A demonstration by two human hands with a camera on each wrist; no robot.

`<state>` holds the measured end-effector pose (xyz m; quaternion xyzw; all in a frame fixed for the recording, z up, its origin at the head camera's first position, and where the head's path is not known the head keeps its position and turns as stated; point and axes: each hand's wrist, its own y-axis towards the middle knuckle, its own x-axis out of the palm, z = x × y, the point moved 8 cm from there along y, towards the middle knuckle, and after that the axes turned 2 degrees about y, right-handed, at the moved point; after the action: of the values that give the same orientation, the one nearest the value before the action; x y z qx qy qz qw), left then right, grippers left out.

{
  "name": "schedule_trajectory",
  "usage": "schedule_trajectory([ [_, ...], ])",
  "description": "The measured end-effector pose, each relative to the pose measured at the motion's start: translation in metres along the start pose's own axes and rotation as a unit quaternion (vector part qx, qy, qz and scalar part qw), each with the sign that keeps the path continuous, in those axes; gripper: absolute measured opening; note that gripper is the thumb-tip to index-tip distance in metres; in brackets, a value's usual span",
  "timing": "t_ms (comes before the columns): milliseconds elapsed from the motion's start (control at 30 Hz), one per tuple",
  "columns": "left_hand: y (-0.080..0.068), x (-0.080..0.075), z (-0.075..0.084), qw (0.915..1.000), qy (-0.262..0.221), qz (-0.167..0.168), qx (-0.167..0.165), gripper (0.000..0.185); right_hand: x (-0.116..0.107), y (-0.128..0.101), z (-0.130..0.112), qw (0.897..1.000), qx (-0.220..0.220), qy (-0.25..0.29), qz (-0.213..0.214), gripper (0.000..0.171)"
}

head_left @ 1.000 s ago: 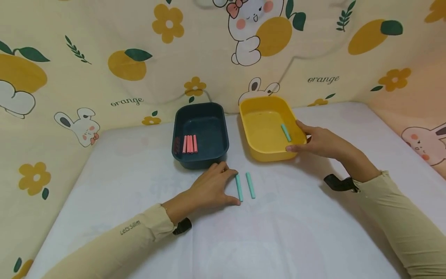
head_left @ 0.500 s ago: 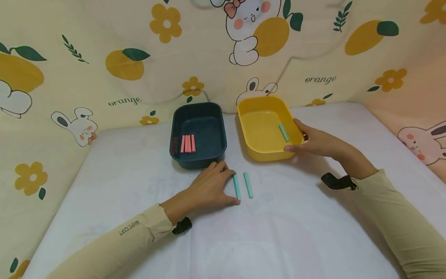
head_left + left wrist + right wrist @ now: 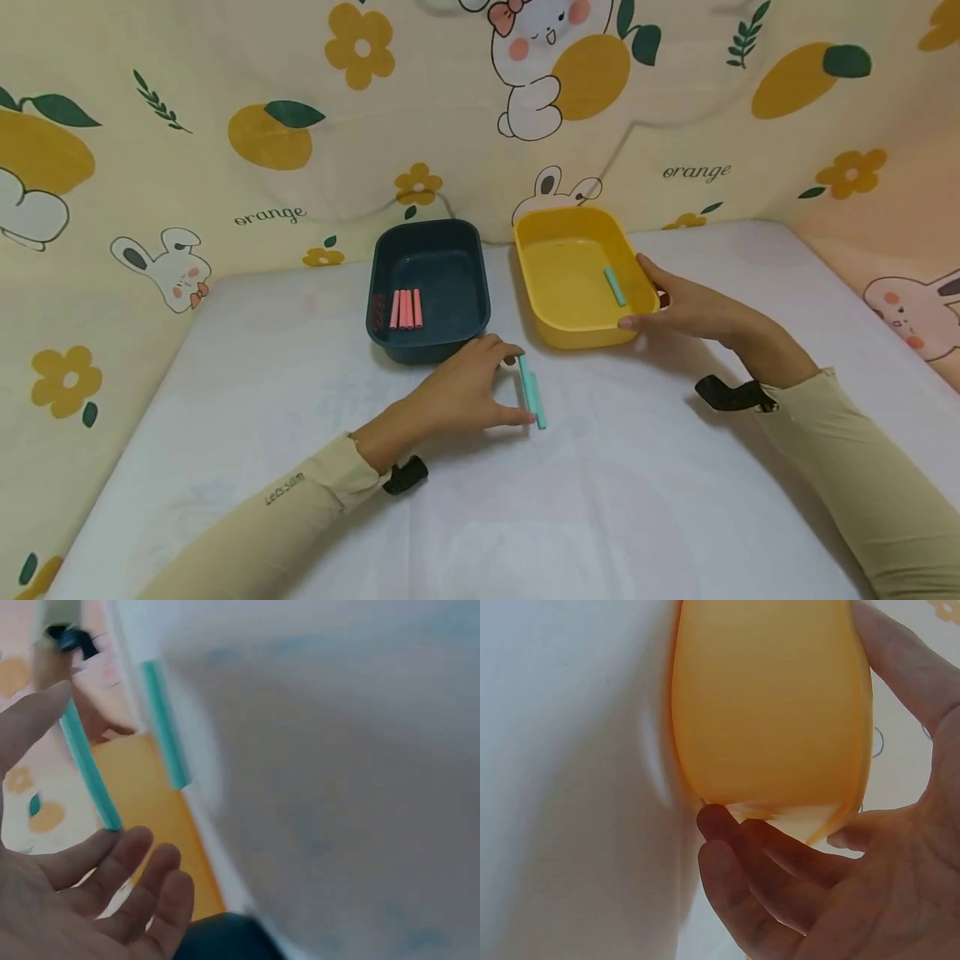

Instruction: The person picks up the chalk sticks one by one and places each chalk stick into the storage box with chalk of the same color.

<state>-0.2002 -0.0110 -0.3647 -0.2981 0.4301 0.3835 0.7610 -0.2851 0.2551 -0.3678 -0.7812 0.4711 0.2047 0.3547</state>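
Between the two trays, on the white surface (image 3: 600,500): two teal sticks (image 3: 531,392), lying side by side, touching. Left hand (image 3: 461,396) pinching the nearer stick end to end between thumb and forefinger. Likely light, stiff, smooth, prone to rolling; gripping mid-length advisable. Right hand (image 3: 686,304) curling round the yellow tray (image 3: 551,333), fingers (image 3: 735,847) underneath.

Setting: home-style tabletop corner, likely domestic. Evidence: white cloth-covered table (image 3: 645,500); behind and to both sides of the table, a cream fabric backdrop (image 3: 225,100) printed with rabbits, oranges, flowers and the word "orange"; on the table, near the backdrop, two plastic tubs.
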Motion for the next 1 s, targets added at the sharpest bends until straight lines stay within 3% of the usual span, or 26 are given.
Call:
schedule_trajectory([
  [200, 0.003, -0.026, 0.009, 0.9953, -0.085, 0.043, 0.02, 0.076, -0.001, 0.0, 0.001, 1.0, 0.003, -0.008, 0.0, 0.114],
  [333, 0.01, -0.035, 0.013, 0.9907, -0.116, 0.063, 0.034, 0.073, -0.002, -0.001, 0.003, 1.0, 0.003, -0.006, 0.0, 0.114],
  [800, 0.046, -0.038, 0.017, 0.989, -0.124, 0.075, 0.028, 0.079, 0.002, 0.005, 0.009, 1.0, -0.009, 0.02, -0.001, 0.112],
  [1000, 0.062, -0.04, 0.017, 0.9812, -0.156, 0.111, 0.023, 0.08, -0.001, 0.003, 0.008, 1.0, -0.008, 0.006, 0.002, 0.113],
])
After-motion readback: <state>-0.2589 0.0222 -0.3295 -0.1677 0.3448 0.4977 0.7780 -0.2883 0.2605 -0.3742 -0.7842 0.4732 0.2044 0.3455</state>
